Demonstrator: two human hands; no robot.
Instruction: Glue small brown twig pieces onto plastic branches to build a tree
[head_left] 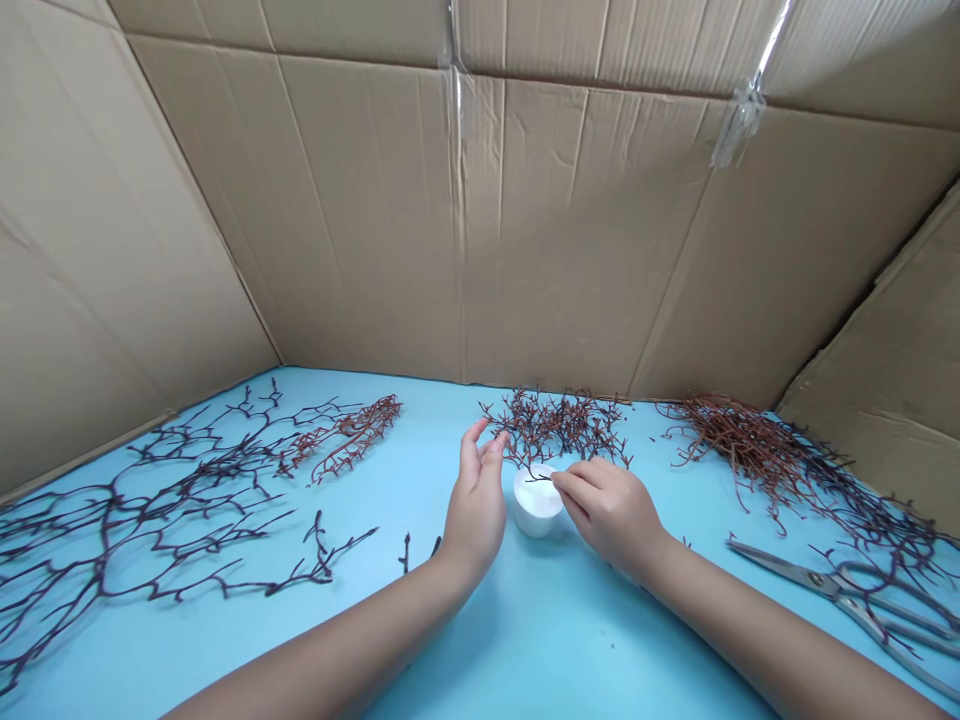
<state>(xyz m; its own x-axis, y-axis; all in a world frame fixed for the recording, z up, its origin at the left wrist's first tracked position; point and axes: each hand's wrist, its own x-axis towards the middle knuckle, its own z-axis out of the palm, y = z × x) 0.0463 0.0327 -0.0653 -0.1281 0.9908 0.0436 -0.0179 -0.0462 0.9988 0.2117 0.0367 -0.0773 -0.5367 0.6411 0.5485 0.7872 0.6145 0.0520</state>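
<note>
My right hand [611, 508] pinches a small dark twig [537, 477] between thumb and fingertips. The twig reaches out over the mouth of a small white cup [537, 513], which holds something white. To the left of the cup, my left hand [478, 495] is raised with its fingers stretched upward and apart, and nothing shows in it. Just behind the cup lies a tangled heap of short reddish-brown twig pieces [559, 420], close to the left fingertips.
Large dark branches [112, 510] spread over the blue table [525, 660] at left, beside a reddish sprig [360, 435]. At right lie a bundle of thin reddish stems [731, 435] and metal scissors [832, 585]. Cardboard walls [375, 220] enclose the back and sides.
</note>
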